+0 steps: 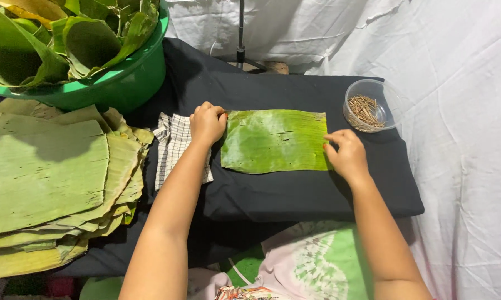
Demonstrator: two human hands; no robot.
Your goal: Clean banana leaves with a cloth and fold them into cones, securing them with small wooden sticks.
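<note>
A rectangular piece of green banana leaf (pixel 273 140) lies flat on a black cloth-covered pad (pixel 295 194). My left hand (pixel 207 122) is curled at the leaf's upper left corner, pinching its edge. My right hand (pixel 348 153) rests on the leaf's right edge, fingers bent and touching it. A checked white cloth (pixel 172 145) lies partly under my left wrist.
A thick stack of cut banana leaves (pixel 50 178) sits at the left. Behind it stands a green basin (pixel 134 75) full of rolled leaves. A clear bowl of thin wooden picks (pixel 370 105) is at the pad's far right corner. White sheeting (pixel 456 111) surrounds the pad.
</note>
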